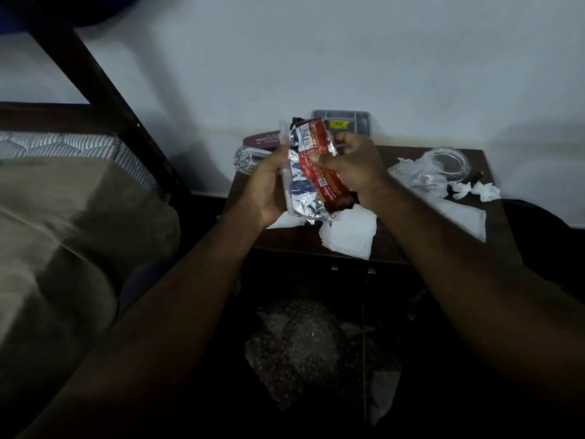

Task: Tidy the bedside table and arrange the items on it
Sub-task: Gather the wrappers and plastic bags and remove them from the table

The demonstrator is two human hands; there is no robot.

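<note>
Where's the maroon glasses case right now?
Head view: the maroon glasses case lies at the table's back-left by the wall, just behind the foil roll, partly hidden by the left hand.

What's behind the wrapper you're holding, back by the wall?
Behind the red foil wrapper, held by left hand and right hand, sit a maroon spectacle case and a grey compartment tray. Their middle portions are covered.

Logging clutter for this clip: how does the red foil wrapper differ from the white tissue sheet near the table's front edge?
The wrapper is red outside, silvery inside, crinkled and held in the air by both hands; the tissue sheet is plain white, mostly flat, lying on the bedside table, overhanging its front edge. Both are thin and flexible.
</note>
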